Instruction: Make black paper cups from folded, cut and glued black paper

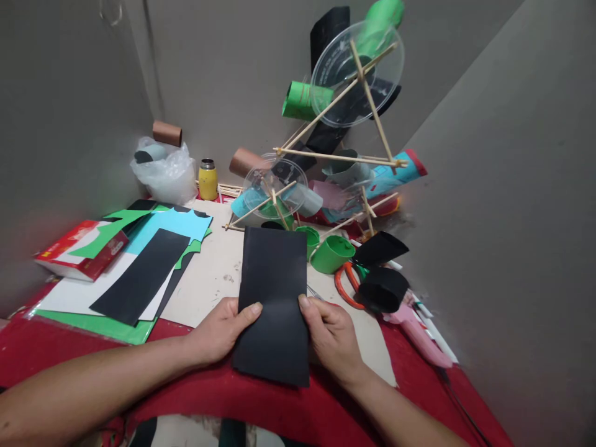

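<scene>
A: Room is tight: walls close on both sides, bare board (209, 273) ahead.
B: Around it?
A: Paper stack (139, 267) left, green cup (333, 253) and scissors (347, 288) right, stick model (335, 155) behind.
B: Black sheet (274, 298)?
A: Between left hand (218, 332) and right hand (333, 335), each pinching a side edge.

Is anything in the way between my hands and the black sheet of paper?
Nothing visible. The left hand and the right hand both hold the black sheet by its side edges, thumbs on top. The orange-handled scissors and the green paper cup lie off to its right, not between.
</scene>
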Demonstrator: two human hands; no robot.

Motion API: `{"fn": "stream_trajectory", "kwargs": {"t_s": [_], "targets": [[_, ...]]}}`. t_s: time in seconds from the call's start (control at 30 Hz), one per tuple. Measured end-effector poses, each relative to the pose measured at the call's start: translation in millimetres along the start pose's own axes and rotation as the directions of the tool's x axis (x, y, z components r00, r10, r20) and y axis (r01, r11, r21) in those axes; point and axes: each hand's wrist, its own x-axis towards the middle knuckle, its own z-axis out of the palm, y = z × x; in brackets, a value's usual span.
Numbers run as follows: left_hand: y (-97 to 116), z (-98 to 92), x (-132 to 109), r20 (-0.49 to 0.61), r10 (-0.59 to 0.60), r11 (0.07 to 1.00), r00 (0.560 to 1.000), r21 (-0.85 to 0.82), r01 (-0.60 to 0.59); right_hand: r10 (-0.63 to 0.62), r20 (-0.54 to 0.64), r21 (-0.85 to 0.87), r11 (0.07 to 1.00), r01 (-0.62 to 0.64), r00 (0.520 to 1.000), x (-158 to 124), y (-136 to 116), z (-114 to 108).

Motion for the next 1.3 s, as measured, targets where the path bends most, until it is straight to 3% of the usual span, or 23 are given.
{"fn": "stream_trajectory", "kwargs": {"t_s": [0.27,0.53,0.87,1.1,1.3], "targets": [[2,2.3,-3,0.102,-0.047,0.995,0.994,0.090,0.038,0.063,-0.039,0.052,0.997,-0.061,0.997,7,5,-6],[2,5.3,-3,0.117,-0.076,0.997,0.990,0.009,0.075,0.101,-0.100,0.111,0.990,-0.090,0.990,6,4,-6],[2,1.2,-5,0.199,-0.215,0.975,0.956,0.093,0.200,0.101,-0.276,0.145,0.987,-0.063,0.956,25,11,-37],[1,0.4,-5,0.161,-0.206,0.978,0.965,0.067,0.198,0.134,-0.125,0.142,0.983,-0.116,0.983,18,7,-26],[7,0.2,-4,-0.066,-0.083,0.995,0.994,0.052,0.086,0.132,0.093,0.031,0.990,-0.135,0.987,9,1,-20]]}}
